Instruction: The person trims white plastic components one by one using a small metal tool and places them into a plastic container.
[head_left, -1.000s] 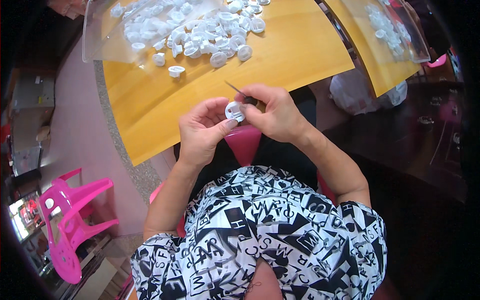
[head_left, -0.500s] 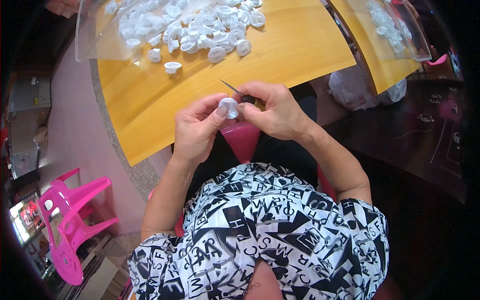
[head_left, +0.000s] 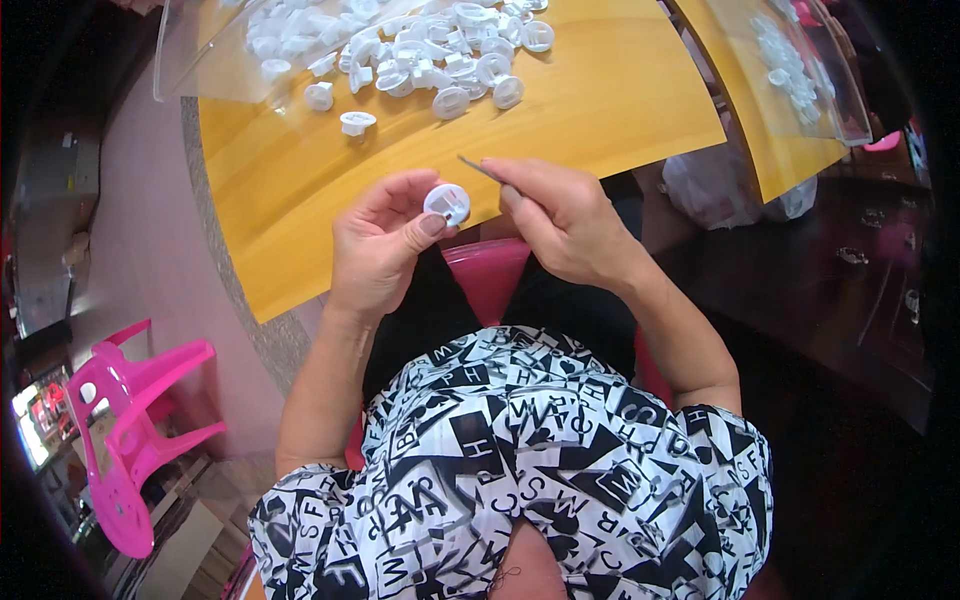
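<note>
My left hand (head_left: 380, 235) pinches a round white plastic part (head_left: 446, 203) between thumb and fingers, its slotted face turned up. A thin, pointed dark tool (head_left: 480, 168) sits in my right hand (head_left: 565, 215), closed around its handle, which my fingers hide. Its tip points up and left, just above the white part and apart from it. Both hands are over the near edge of the yellow tabletop (head_left: 600, 110). Farther back lies a heap of similar white plastic parts (head_left: 420, 55), with one loose part (head_left: 357, 123) nearer to my left hand.
A clear plastic tray (head_left: 180, 60) stands behind at left, and another clear tray (head_left: 845, 110) with white parts is at far right. White plastic bags (head_left: 710, 190) hang below the table. A pink plastic chair (head_left: 130, 440) stands left; pink plastic (head_left: 490, 275) shows between my legs.
My right hand has drawn back to the right with the tool, off the white part. My left hand has shifted slightly left and tilted the part so its slotted face shows.
</note>
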